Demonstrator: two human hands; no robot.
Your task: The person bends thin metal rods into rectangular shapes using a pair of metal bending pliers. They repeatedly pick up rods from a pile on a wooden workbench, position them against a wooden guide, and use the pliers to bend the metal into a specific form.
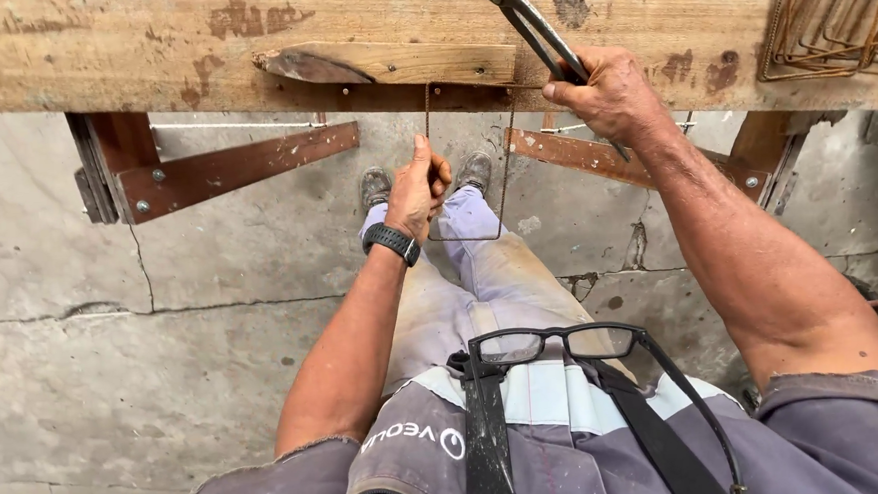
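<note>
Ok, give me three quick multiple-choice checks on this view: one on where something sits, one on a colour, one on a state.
1. Where does the pile of bent rusty wire frames lie?
A. On the wooden bench, at the right end
B. On the concrete floor
C. In the left hand

2. What colour is the watch on the left wrist?
A. Red
B. Black
C. White

3. How is the right hand placed on the pincers?
A. Open and clear of them
B. Resting flat on them
C. Closed around the handles

Answers:
1 A, the frames rest on the bench top in the upper right corner.
2 B, the strap and case are dark black.
3 C, the fingers wrap the handles, while the left hand pinches the side of the hanging wire rectangle.
</note>
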